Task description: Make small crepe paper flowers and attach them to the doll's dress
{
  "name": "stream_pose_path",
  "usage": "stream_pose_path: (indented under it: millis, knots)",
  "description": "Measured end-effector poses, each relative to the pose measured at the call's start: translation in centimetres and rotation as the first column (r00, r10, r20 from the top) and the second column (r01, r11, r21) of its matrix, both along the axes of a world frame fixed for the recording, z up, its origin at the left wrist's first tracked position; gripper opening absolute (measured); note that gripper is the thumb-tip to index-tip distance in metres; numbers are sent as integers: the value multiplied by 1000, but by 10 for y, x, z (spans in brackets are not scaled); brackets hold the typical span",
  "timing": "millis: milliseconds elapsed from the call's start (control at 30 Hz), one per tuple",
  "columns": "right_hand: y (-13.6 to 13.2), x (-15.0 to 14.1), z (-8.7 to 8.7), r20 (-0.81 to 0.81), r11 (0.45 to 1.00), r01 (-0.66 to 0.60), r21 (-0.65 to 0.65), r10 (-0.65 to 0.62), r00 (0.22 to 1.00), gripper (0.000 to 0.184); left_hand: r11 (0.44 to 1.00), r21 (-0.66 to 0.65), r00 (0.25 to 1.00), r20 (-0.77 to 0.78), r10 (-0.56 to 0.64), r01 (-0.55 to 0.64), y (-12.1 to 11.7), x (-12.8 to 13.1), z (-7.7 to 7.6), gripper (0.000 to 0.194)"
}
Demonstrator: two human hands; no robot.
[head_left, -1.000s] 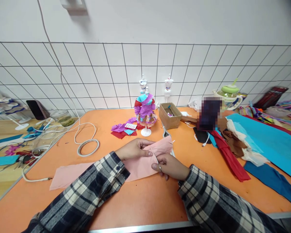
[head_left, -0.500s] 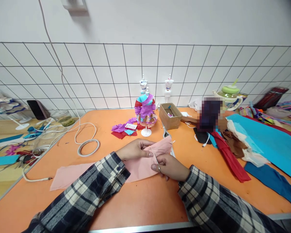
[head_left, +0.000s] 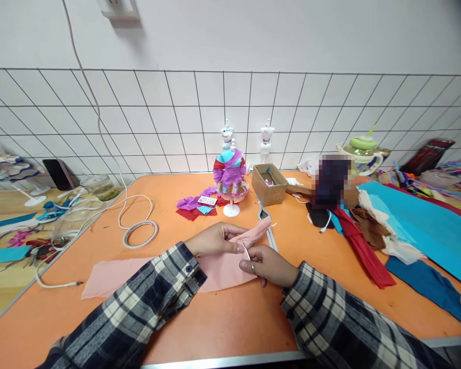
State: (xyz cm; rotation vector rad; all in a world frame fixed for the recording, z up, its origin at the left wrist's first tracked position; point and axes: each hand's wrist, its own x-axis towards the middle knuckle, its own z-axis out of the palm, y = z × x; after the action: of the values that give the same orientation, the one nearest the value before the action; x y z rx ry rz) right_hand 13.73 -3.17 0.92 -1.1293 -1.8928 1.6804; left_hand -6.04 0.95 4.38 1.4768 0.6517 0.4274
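A long strip of pink fabric [head_left: 225, 269] lies across the orange table, one end bunched and raised toward the upper right. My left hand [head_left: 212, 241] pinches the raised part between thumb and fingers. My right hand [head_left: 272, 265] is closed round small metal scissors [head_left: 247, 251], its thumb at the handle. Their blades point up and left into the fabric, near my left thumb. Just behind the hands lies a grey-handled tool [head_left: 263, 210], partly hidden by the cloth.
A doll-sized mannequin in a purple dress [head_left: 231, 177] stands beyond my hands, beside a cardboard box [head_left: 269, 187]. A tape roll [head_left: 140, 234] and a white cable [head_left: 120, 207] lie left. Red fabric [head_left: 364, 251] and a blue sheet [head_left: 426, 225] are at the right.
The raised end of the pink fabric has folded into a narrower bunch, showing more of the tool behind it. Both hands stay almost in place.
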Motion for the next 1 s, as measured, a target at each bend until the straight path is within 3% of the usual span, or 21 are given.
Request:
stream_pose_path:
  millis: [633, 700, 867, 1000]
  knots:
    - [2, 1, -3, 33, 999, -34, 30, 33, 999, 38, 998, -40, 999, 19, -50, 50, -2, 4, -2, 47]
    - [2, 1, -4, 33, 999, -27, 46, 26, 999, 37, 999, -31, 1000, -5, -26, 26, -1, 3, -2, 55]
    - [2, 1, -2, 40, 999, -17, 43, 16, 999, 35, 997, 28, 992, -97, 77, -74, -1, -1, 0, 98]
    - [2, 1, 0, 26, 998, -50, 33, 49, 998, 35, 995, 48, 988, -116, 97, -92, -1, -1, -2, 102]
